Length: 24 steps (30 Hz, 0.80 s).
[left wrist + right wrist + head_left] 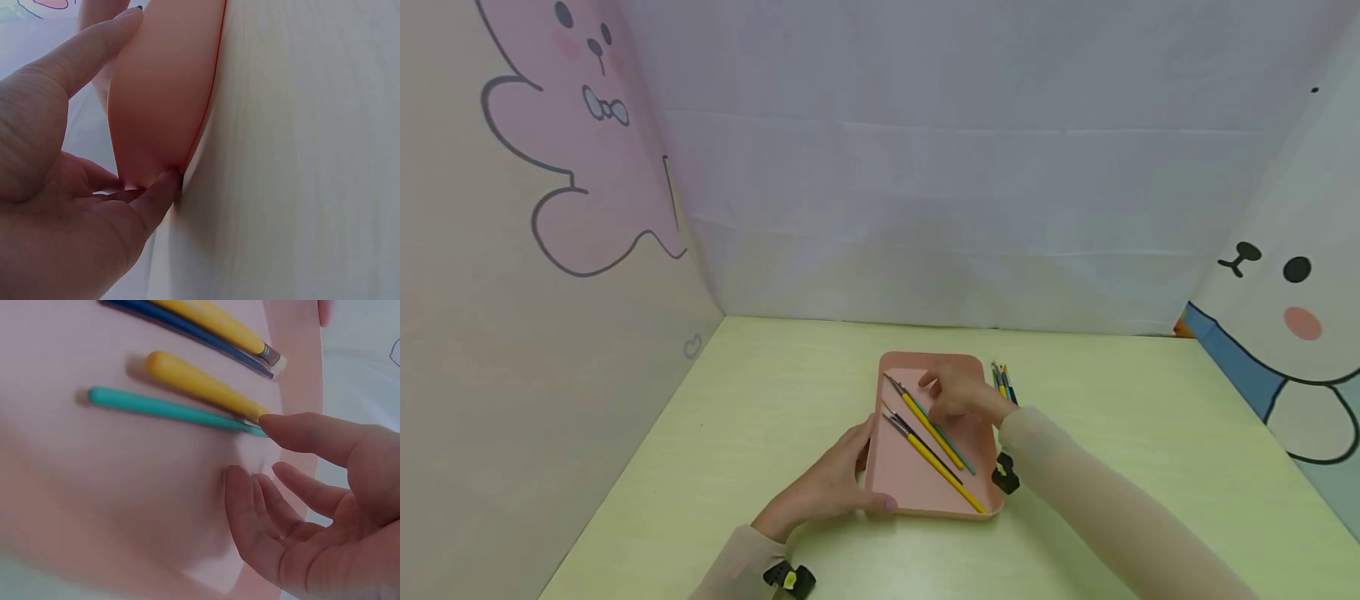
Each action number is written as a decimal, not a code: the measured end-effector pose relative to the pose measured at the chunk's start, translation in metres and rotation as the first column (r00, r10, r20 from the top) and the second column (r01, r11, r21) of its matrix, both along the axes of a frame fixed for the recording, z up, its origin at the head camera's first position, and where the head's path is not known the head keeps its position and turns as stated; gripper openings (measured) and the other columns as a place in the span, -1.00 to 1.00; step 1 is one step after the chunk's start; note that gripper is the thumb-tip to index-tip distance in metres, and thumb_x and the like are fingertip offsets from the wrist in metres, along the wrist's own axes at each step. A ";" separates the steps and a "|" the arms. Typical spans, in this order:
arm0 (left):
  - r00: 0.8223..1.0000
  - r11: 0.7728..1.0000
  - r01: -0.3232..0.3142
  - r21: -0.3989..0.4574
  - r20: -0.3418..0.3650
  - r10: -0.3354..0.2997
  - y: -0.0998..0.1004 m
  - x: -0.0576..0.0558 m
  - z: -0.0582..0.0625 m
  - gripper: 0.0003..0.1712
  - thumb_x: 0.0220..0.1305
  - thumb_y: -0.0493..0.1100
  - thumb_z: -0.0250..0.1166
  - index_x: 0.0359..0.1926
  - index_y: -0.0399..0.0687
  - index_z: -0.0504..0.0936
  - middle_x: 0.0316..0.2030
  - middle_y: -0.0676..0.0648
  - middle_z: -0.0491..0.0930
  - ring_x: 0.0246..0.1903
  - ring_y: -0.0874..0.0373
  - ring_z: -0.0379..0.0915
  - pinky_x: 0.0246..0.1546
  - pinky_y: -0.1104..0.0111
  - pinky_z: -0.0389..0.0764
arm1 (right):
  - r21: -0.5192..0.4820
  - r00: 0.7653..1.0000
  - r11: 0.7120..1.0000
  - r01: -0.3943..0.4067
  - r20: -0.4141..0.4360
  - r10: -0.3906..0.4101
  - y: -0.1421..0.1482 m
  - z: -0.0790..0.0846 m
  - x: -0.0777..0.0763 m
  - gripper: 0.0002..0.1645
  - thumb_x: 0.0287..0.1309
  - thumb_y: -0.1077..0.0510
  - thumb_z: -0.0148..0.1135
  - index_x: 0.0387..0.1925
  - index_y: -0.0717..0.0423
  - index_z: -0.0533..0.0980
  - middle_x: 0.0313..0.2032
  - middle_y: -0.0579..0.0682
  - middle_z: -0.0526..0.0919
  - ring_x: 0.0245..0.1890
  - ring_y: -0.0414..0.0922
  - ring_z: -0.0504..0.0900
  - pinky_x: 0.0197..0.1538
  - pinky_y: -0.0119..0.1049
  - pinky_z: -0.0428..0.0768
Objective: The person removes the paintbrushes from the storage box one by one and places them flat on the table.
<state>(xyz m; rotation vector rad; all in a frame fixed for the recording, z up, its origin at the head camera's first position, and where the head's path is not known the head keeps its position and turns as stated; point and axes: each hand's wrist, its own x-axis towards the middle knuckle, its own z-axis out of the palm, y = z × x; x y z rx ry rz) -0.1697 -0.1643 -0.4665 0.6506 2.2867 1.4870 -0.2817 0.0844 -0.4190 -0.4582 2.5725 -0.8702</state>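
A shallow pink tray (895,485) lies on the table with several paintbrushes slanting across it. My left hand (831,482) grips the tray's left side, thumb over the near rim and fingertips tucked at its lower edge in the left wrist view. Over the tray's far right part is my right hand (957,392), fingers bent and parted from the thumb, holding nothing. Its thumb tip overlaps the ends of a yellow paintbrush (200,384) and a teal paintbrush (156,407). Beside them lie another yellow paintbrush (947,474) and a dark blue paintbrush (187,326).
More paintbrushes (1003,383) lie just right of the tray, partly hidden by the right forearm. The pale table (760,400) meets a white back wall (925,208) and side walls with cartoon animals.
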 end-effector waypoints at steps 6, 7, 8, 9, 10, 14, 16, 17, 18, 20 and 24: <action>1.000 1.000 -0.016 -0.022 0.004 0.016 -0.001 0.001 0.001 0.51 0.07 -0.01 0.72 0.73 0.34 -0.23 0.48 -0.11 0.23 0.24 0.05 0.46 0.28 0.26 0.55 | 0.055 1.000 0.998 0.015 0.017 -0.016 -0.004 0.000 0.000 -0.26 0.06 0.32 0.55 0.33 0.18 0.56 0.12 0.17 0.69 -0.03 -0.01 0.69 -0.01 -0.15 0.71; 1.000 1.000 -0.016 -0.023 0.003 0.016 -0.001 0.002 0.001 0.51 0.07 -0.01 0.72 0.73 0.34 -0.23 0.48 -0.12 0.23 0.24 0.05 0.46 0.28 0.26 0.56 | 0.068 1.000 0.998 0.017 0.015 -0.018 -0.005 0.000 -0.001 -0.26 0.05 0.31 0.55 0.32 0.18 0.57 0.12 0.17 0.69 -0.04 -0.02 0.68 -0.02 -0.16 0.71; 1.000 1.000 -0.015 -0.022 0.003 0.015 -0.001 0.002 0.001 0.50 0.07 -0.01 0.71 0.73 0.33 -0.23 0.48 -0.12 0.24 0.24 0.05 0.46 0.28 0.25 0.56 | 0.079 1.000 0.997 0.018 0.014 -0.019 -0.005 -0.001 -0.001 -0.26 0.05 0.31 0.56 0.32 0.17 0.57 0.12 0.18 0.69 -0.05 -0.01 0.68 -0.02 -0.17 0.71; 1.000 1.000 -0.014 -0.019 0.002 0.014 -0.001 0.002 0.001 0.50 0.08 -0.02 0.71 0.73 0.33 -0.23 0.48 -0.13 0.24 0.23 0.05 0.46 0.27 0.24 0.56 | 0.090 1.000 0.996 0.018 0.012 -0.019 -0.006 -0.001 -0.001 -0.26 0.04 0.30 0.56 0.31 0.17 0.57 0.12 0.18 0.68 -0.05 -0.01 0.68 -0.03 -0.17 0.71; 1.000 1.000 -0.011 -0.016 0.001 0.011 -0.001 0.002 0.001 0.49 0.08 -0.02 0.71 0.73 0.32 -0.22 0.48 -0.14 0.24 0.23 0.04 0.47 0.27 0.23 0.57 | 0.098 1.000 0.995 0.018 0.009 -0.019 -0.007 -0.002 -0.002 -0.26 0.03 0.30 0.58 0.30 0.16 0.57 0.11 0.18 0.68 -0.06 -0.01 0.67 -0.03 -0.18 0.70; 1.000 1.000 0.002 0.007 0.002 -0.002 -0.001 0.002 0.002 0.48 0.10 -0.05 0.70 0.73 0.29 -0.23 0.48 -0.18 0.23 0.23 0.02 0.47 0.28 0.19 0.57 | 0.106 1.000 0.994 0.027 0.008 -0.028 -0.011 -0.004 -0.005 -0.28 0.02 0.33 0.61 0.27 0.17 0.59 0.08 0.18 0.68 -0.14 -0.03 0.68 -0.09 -0.20 0.71; 1.000 1.000 0.010 0.022 0.006 -0.010 -0.001 0.002 0.003 0.47 0.11 -0.07 0.69 0.73 0.28 -0.23 0.49 -0.19 0.23 0.24 0.01 0.47 0.28 0.17 0.57 | 0.097 0.999 0.995 0.033 0.019 -0.035 -0.012 -0.005 -0.006 -0.30 0.03 0.35 0.60 0.25 0.18 0.59 0.06 0.19 0.68 -0.22 -0.05 0.69 -0.15 -0.21 0.72; 1.000 1.000 0.013 0.027 0.008 -0.013 -0.001 0.002 0.003 0.47 0.11 -0.08 0.69 0.73 0.29 -0.23 0.49 -0.19 0.22 0.24 0.01 0.47 0.29 0.17 0.56 | 0.089 0.999 0.995 0.038 0.029 -0.041 -0.012 -0.005 -0.006 -0.32 0.05 0.37 0.59 0.25 0.19 0.59 0.05 0.20 0.67 -0.26 -0.06 0.69 -0.18 -0.21 0.73; 1.000 0.999 0.016 0.031 0.008 -0.016 -0.001 0.002 0.003 0.47 0.12 -0.08 0.68 0.73 0.28 -0.23 0.49 -0.20 0.22 0.24 0.00 0.47 0.29 0.17 0.57 | 0.080 0.998 0.996 0.046 0.042 -0.050 -0.012 -0.006 -0.006 -0.33 0.07 0.38 0.58 0.24 0.20 0.59 0.05 0.21 0.67 -0.30 -0.07 0.69 -0.21 -0.22 0.74; 1.000 0.999 0.018 0.033 0.010 -0.018 -0.001 0.002 0.003 0.47 0.12 -0.09 0.68 0.73 0.29 -0.23 0.49 -0.19 0.22 0.24 0.01 0.47 0.28 0.17 0.57 | 0.064 0.997 0.996 0.057 0.057 -0.061 -0.012 -0.006 -0.006 -0.36 0.08 0.40 0.56 0.23 0.21 0.59 0.03 0.20 0.67 -0.36 -0.08 0.69 -0.25 -0.23 0.74; 1.000 0.999 0.015 0.032 0.012 -0.016 0.000 0.002 0.002 0.48 0.12 -0.09 0.68 0.73 0.27 -0.24 0.49 -0.19 0.22 0.24 0.02 0.47 0.27 0.20 0.57 | 0.025 0.992 0.997 0.077 0.094 -0.079 -0.010 -0.006 -0.007 -0.38 0.09 0.44 0.51 0.22 0.22 0.58 -0.05 0.17 0.66 -0.37 -0.08 0.69 -0.25 -0.22 0.74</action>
